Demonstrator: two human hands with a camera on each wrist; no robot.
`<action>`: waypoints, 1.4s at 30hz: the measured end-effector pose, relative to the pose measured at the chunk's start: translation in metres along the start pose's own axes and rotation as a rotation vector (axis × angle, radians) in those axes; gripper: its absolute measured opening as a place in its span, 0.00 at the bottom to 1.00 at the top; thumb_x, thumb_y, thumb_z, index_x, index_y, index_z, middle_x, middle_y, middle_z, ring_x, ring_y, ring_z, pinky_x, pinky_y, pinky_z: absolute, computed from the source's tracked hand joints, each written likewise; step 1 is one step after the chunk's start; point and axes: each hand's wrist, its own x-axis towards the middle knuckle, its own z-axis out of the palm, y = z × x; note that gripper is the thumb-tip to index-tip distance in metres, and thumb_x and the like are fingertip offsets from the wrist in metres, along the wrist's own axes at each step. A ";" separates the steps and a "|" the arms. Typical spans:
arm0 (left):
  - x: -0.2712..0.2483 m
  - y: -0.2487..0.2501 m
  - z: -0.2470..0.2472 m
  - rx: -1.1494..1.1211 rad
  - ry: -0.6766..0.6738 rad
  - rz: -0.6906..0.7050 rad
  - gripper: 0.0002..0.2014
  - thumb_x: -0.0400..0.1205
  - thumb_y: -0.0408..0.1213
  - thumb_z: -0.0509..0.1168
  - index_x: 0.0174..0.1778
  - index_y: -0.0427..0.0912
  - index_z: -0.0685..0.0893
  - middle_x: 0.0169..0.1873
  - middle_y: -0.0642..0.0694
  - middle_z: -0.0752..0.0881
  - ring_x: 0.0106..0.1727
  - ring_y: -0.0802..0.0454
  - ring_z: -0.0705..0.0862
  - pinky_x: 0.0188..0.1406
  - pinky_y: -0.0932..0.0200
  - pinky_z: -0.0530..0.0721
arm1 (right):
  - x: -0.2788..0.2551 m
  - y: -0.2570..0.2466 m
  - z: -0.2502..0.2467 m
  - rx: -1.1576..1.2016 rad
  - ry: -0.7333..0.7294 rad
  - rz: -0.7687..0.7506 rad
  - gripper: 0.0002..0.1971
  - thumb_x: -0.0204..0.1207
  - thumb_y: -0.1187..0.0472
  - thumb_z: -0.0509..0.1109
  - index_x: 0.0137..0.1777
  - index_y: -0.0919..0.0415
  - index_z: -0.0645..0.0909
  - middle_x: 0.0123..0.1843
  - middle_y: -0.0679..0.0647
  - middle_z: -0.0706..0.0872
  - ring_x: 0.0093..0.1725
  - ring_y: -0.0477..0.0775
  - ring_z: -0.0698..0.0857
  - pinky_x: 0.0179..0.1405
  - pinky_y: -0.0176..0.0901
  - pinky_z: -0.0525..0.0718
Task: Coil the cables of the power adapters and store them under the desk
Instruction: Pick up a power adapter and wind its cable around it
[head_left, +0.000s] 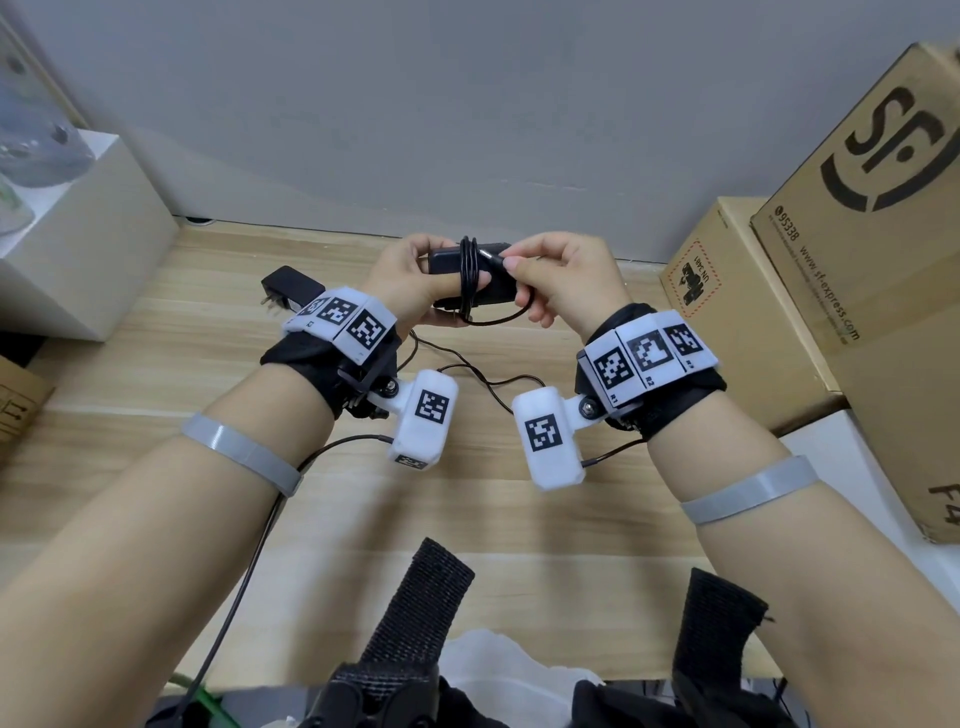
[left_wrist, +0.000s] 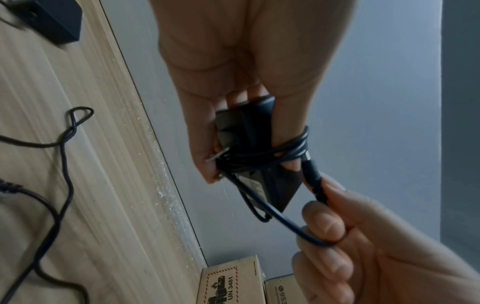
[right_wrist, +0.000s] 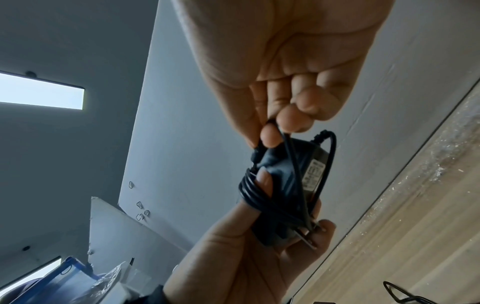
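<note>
I hold a black power adapter (head_left: 498, 291) above the wooden desk (head_left: 182, 374), gripped in my left hand (head_left: 410, 270). Its thin black cable (head_left: 467, 280) is wound in several turns around the adapter's middle and over my left thumb. My right hand (head_left: 511, 262) pinches the cable's barrel plug end against the adapter's top, with a short loop hanging below. In the left wrist view the plug (left_wrist: 311, 174) sits between my right fingers (left_wrist: 337, 222). The metal prongs (right_wrist: 309, 236) press against my left fingers. A second adapter (head_left: 291, 288) lies on the desk behind my left wrist.
A loose black cable (head_left: 467, 371) trails over the desk under my wrists. Two cardboard boxes (head_left: 753, 291) (head_left: 883, 208) stand at the right, a white box (head_left: 88, 234) at the left. A grey wall (head_left: 467, 104) closes off the back.
</note>
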 end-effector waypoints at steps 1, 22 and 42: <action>0.000 0.000 0.000 -0.002 0.000 -0.002 0.14 0.71 0.26 0.74 0.46 0.42 0.78 0.41 0.45 0.84 0.45 0.46 0.86 0.36 0.48 0.90 | 0.000 0.000 0.000 -0.011 0.000 0.009 0.05 0.77 0.66 0.66 0.44 0.59 0.83 0.24 0.52 0.78 0.16 0.43 0.73 0.16 0.33 0.72; 0.000 0.010 0.014 0.249 0.031 0.028 0.17 0.71 0.26 0.75 0.40 0.46 0.73 0.36 0.48 0.79 0.34 0.53 0.81 0.34 0.52 0.87 | 0.000 0.002 0.010 -0.420 0.081 -0.141 0.11 0.76 0.64 0.66 0.35 0.52 0.69 0.28 0.53 0.84 0.26 0.50 0.81 0.31 0.39 0.81; -0.014 0.021 0.019 0.198 0.209 0.120 0.17 0.62 0.31 0.74 0.38 0.48 0.73 0.37 0.45 0.81 0.38 0.41 0.85 0.37 0.42 0.89 | 0.003 -0.005 0.015 -0.410 0.107 -0.208 0.12 0.74 0.49 0.68 0.42 0.56 0.71 0.27 0.45 0.73 0.34 0.54 0.77 0.37 0.46 0.74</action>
